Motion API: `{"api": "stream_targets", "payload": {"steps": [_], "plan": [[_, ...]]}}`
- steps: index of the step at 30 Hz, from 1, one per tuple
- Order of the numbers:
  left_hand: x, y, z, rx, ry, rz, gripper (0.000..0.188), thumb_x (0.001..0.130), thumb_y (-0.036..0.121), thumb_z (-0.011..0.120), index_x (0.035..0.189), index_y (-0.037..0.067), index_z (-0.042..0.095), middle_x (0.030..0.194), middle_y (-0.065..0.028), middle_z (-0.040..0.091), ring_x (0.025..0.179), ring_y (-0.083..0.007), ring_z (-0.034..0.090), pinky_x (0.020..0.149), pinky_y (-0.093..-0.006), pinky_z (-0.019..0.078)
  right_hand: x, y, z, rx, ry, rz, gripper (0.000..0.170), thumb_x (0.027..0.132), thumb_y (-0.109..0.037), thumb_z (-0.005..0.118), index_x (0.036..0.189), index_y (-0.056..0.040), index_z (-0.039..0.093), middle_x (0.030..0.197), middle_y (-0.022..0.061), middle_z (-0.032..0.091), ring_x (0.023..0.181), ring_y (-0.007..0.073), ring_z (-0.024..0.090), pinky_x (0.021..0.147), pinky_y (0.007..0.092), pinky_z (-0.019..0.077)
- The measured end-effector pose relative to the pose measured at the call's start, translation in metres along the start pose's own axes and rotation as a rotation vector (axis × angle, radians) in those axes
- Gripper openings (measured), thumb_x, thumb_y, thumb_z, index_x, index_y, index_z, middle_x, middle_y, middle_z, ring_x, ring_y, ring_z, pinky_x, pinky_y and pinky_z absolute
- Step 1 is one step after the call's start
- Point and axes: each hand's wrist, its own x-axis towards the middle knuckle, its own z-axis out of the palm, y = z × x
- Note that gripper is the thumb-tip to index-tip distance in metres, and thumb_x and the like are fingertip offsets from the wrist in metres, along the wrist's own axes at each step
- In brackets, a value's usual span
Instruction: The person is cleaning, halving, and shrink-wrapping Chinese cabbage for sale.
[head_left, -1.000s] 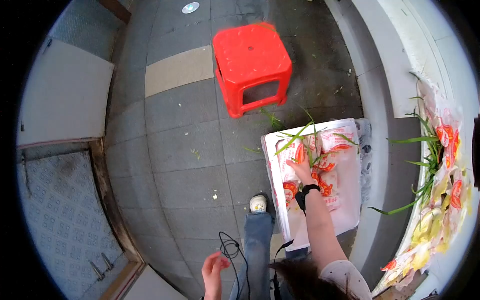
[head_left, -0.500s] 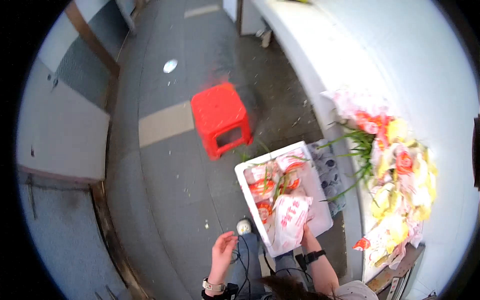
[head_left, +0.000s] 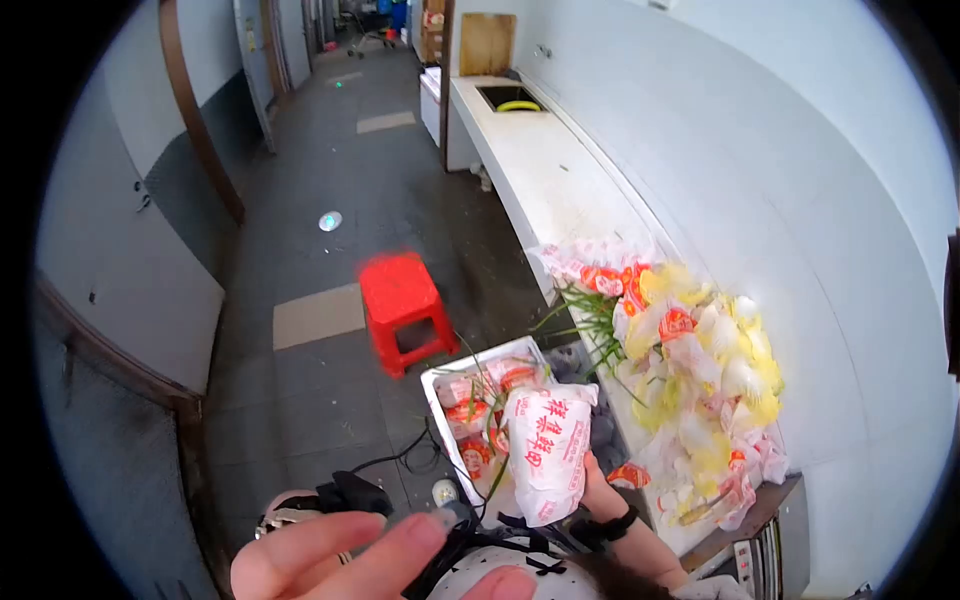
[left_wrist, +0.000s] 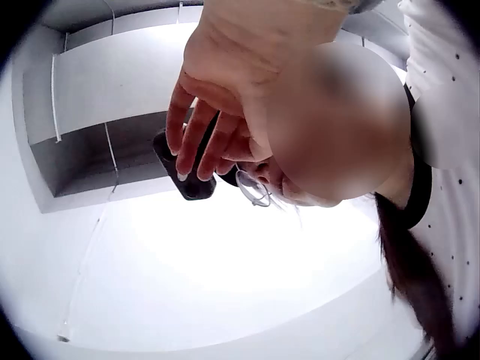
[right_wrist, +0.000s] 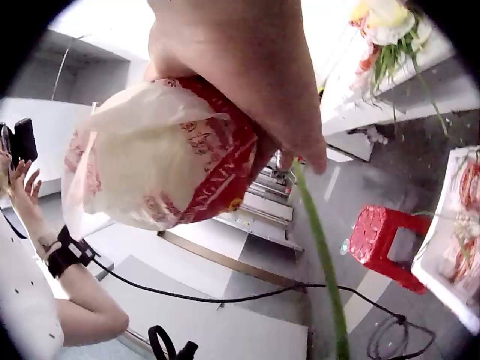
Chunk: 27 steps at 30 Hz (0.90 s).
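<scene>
My right hand [head_left: 603, 492] grips a cabbage in a printed white and red wrapper [head_left: 550, 455], lifted over the near right part of a white foam box [head_left: 478, 357]. In the right wrist view the pale cabbage [right_wrist: 150, 169] shows through the wrapping, and a long green stalk [right_wrist: 324, 247] hangs by the fingertips. Several more wrapped bundles [head_left: 465, 415] lie in the box with green stalks among them. My left hand [head_left: 330, 560] is raised close to the head camera, fingers loosely extended; in the left wrist view they overlap a black device [left_wrist: 196, 184] by the head.
Ahead on the floor stands a red stool [head_left: 400, 290]. Along the right wall runs a white counter [head_left: 560, 180], bearing a heap of yellow-white leaves and wrappers [head_left: 715, 370] and green stalks [head_left: 600, 325]. A black cable [right_wrist: 247, 298] loops beside the box.
My right hand has gone from among the bundles in the box to lifting a wrapped cabbage up from it. My left hand has risen toward the head. The head view has tilted up.
</scene>
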Motion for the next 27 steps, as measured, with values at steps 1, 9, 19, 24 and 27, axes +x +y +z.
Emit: {"api": "stream_targets", "payload": {"steps": [1, 9, 19, 24, 27], "plan": [[0.016, 0.016, -0.009, -0.052, -0.032, -0.142, 0.023, 0.075, 0.010, 0.058, 0.097, 0.010, 0.053, 0.100, -0.0101, 0.060, 0.081, -0.0287, 0.060, 0.061, -0.0361, 0.0497, -0.004, -0.007, -0.002, -0.019, 0.000, -0.024, 0.066, 0.084, -0.044, 0.051, 0.133, -0.0031, 0.032, 0.130, 0.0120, 0.044, 0.117, 0.0247, 0.045, 0.099, 0.0393, 0.0357], [0.031, 0.069, 0.026, -0.240, 0.449, -0.678, 0.016, 0.067, -0.003, 0.051, 0.080, -0.002, 0.059, 0.082, -0.0129, 0.065, 0.074, -0.0248, 0.062, 0.067, -0.0288, 0.0493, -0.023, -0.039, 0.016, 0.204, -0.133, -0.084, 0.058, 0.090, -0.038, 0.042, 0.134, -0.0032, 0.029, 0.130, 0.0135, 0.043, 0.120, 0.0263, 0.043, 0.102, 0.0405, 0.0334], [-0.061, 0.078, 0.269, -1.102, 0.112, -1.243, 0.096, 0.074, 0.002, 0.066, 0.139, 0.003, -0.005, 0.133, -0.0176, 0.032, 0.122, -0.0235, 0.037, 0.099, -0.0351, 0.0340, -0.002, -0.073, 0.048, -0.109, -0.031, -0.517, 0.071, 0.081, -0.010, 0.061, 0.138, -0.0040, 0.019, 0.128, 0.0091, 0.043, 0.113, 0.0164, 0.044, 0.095, 0.0304, 0.0373], [-0.044, 0.074, 0.242, -1.411, 0.449, -1.378, 0.090, 0.068, -0.009, 0.064, 0.139, 0.007, 0.011, 0.131, -0.0108, 0.036, 0.120, -0.0206, 0.039, 0.097, -0.0339, 0.0378, -0.025, -0.090, 0.088, -0.347, 0.024, -0.742, 0.059, 0.088, -0.012, 0.052, 0.135, -0.0014, 0.019, 0.120, 0.0097, 0.045, 0.105, 0.0145, 0.046, 0.087, 0.0280, 0.0397], [-0.051, 0.080, 0.240, -1.386, 0.641, -1.331, 0.091, 0.064, -0.006, 0.067, 0.138, 0.006, 0.016, 0.130, -0.0103, 0.038, 0.120, -0.0205, 0.039, 0.099, -0.0345, 0.0355, -0.027, -0.093, 0.089, -0.743, 0.058, -0.907, 0.071, 0.084, -0.011, 0.056, 0.138, -0.0007, 0.011, 0.135, 0.0185, 0.032, 0.123, 0.0231, 0.035, 0.100, 0.0327, 0.0307]]}}
